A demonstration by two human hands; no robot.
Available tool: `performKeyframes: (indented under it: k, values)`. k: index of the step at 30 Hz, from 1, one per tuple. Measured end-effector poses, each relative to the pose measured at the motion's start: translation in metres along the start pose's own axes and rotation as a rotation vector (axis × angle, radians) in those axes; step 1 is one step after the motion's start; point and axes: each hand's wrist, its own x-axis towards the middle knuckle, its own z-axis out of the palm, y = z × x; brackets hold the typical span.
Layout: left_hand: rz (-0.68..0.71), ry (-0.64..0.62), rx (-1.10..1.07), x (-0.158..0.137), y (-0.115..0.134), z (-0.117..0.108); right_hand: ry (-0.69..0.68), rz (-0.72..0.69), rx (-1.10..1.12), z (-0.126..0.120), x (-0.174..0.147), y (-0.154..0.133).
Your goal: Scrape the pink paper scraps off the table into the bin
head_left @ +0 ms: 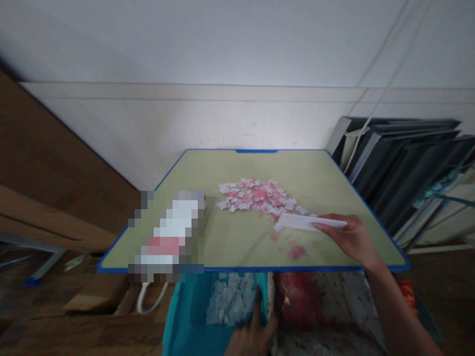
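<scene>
My right hand (351, 235) grips one end of a flat white strip (297, 222) between thumb and fingers, low over the board. The strip's far end is beside a spread pile of small white and pink paper-like pieces (256, 194), with a few loose pieces around it. Below the board's front edge, my left hand (254, 331) is at the right side of a teal tub (174, 316), index finger stretched out and the others partly hidden. Whitish scraps (232, 299) lie in the tub near that finger. I see nothing held in the left hand.
The pale board (237, 252) has a blue rim and pink smudges near its front. A blurred-out upright object (170, 227) with a white loop stands at its left. A red-stained surface (300, 301) lies beside the tub. Dark panels (401, 158) lean at the right.
</scene>
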Motion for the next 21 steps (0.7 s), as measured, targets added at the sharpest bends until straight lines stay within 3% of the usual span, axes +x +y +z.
performKeyframes:
  k: [5, 12, 21]
  values:
    - [-0.007, -0.012, 0.005, 0.002, 0.000, 0.003, -0.018, -0.050, 0.002, 0.001, 0.000, -0.001]
    - [-0.008, 0.000, -0.002, 0.000, 0.001, -0.001, 0.125, -0.028, 0.017, 0.005, 0.000, -0.002]
    - [-0.009, -0.025, -0.004, -0.001, 0.001, -0.002, -0.084, 0.057, 0.149, 0.010, 0.000, 0.009]
